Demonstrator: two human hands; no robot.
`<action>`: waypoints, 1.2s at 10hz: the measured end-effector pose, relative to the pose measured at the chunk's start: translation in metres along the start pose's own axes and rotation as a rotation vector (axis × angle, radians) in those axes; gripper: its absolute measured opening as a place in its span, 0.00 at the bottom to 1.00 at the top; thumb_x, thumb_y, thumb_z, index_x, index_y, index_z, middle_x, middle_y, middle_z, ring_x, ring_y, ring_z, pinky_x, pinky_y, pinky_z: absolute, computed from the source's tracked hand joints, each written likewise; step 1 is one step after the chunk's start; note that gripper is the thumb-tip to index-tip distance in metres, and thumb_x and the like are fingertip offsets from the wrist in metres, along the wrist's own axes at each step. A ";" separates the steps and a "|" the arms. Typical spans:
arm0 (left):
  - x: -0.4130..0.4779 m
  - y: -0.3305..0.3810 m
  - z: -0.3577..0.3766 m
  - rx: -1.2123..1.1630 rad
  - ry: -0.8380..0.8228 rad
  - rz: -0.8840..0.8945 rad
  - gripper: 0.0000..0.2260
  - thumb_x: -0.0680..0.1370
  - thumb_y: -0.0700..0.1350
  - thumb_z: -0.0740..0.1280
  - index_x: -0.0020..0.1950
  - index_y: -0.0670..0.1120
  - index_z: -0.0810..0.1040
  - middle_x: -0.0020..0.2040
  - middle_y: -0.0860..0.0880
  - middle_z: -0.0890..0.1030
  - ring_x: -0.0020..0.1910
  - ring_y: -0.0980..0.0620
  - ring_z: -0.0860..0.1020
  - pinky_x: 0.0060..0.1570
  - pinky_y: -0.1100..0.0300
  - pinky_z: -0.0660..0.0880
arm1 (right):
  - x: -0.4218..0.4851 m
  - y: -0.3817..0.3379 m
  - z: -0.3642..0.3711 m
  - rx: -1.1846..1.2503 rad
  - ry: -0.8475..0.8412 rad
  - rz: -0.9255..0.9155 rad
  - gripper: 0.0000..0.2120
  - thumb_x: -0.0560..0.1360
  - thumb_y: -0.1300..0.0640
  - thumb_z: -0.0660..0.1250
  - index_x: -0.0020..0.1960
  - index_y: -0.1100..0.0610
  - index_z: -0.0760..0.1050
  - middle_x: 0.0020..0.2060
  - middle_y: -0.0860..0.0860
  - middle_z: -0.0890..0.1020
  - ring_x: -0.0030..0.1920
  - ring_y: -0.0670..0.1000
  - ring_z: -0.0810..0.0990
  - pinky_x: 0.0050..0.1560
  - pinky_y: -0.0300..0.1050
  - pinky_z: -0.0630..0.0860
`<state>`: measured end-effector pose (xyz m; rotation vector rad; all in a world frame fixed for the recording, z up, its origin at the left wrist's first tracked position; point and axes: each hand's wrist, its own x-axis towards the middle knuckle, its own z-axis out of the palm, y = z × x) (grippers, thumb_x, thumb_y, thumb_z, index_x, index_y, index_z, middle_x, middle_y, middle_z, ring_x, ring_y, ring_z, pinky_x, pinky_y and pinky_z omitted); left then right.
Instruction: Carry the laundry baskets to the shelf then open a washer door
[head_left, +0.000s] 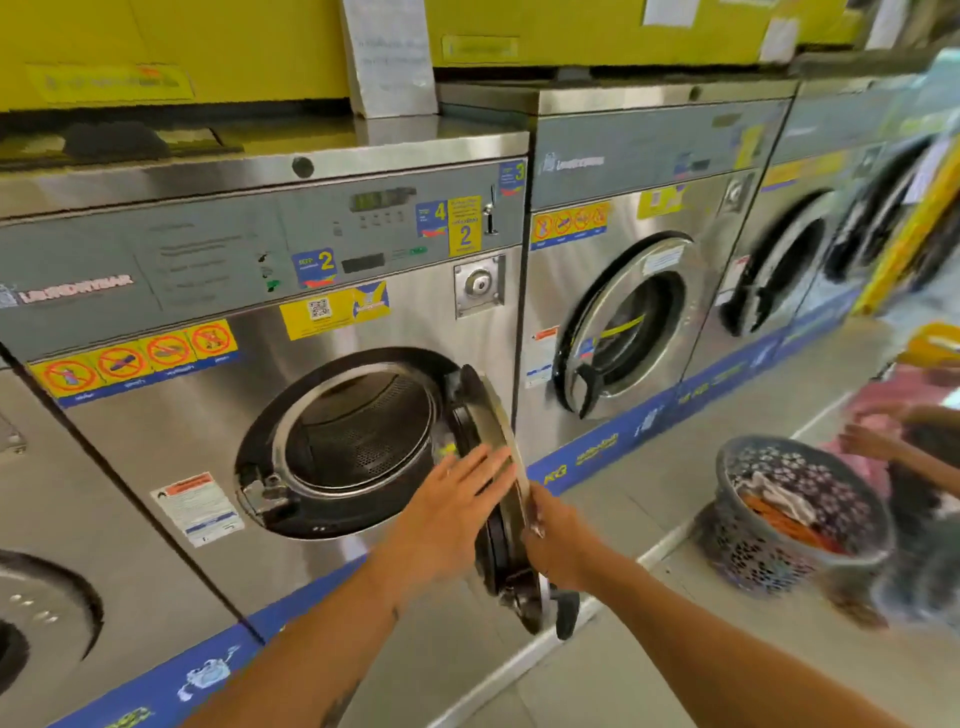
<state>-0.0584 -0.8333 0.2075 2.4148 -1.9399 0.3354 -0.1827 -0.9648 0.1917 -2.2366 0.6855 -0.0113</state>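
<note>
While round steel washer door (501, 467) stands open | left hand (457, 506) flat inside | right hand (553, 540) grips rim

Your 2 arms are bare from the bottom edge of the view to the fingertips, with no sleeves, gloves, watch or rings showing. Your left hand (457, 501) and right hand (558, 540) are uncovered. Your left forearm carries small dark tattoo marks (340, 709), 1 near the wrist, too blurred to read.
</note>
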 end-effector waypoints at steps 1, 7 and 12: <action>0.027 0.010 -0.007 -0.008 0.002 0.014 0.42 0.68 0.38 0.65 0.79 0.48 0.52 0.81 0.47 0.51 0.79 0.46 0.52 0.75 0.43 0.56 | -0.004 0.018 -0.012 -0.009 0.083 0.051 0.13 0.76 0.59 0.60 0.59 0.54 0.69 0.51 0.54 0.80 0.54 0.60 0.79 0.54 0.53 0.75; 0.193 0.079 0.007 -0.045 -0.223 -0.188 0.45 0.71 0.40 0.69 0.80 0.48 0.43 0.80 0.48 0.41 0.79 0.48 0.39 0.77 0.43 0.48 | 0.065 0.132 -0.139 -0.211 0.162 0.022 0.16 0.71 0.65 0.58 0.56 0.50 0.70 0.44 0.57 0.81 0.45 0.64 0.79 0.43 0.54 0.77; 0.197 0.109 0.002 -0.361 -0.048 -0.512 0.28 0.80 0.45 0.57 0.79 0.45 0.55 0.81 0.49 0.52 0.78 0.49 0.54 0.75 0.54 0.56 | 0.079 0.175 -0.173 -0.113 0.173 0.006 0.13 0.75 0.57 0.59 0.59 0.51 0.69 0.52 0.52 0.80 0.53 0.59 0.79 0.49 0.53 0.76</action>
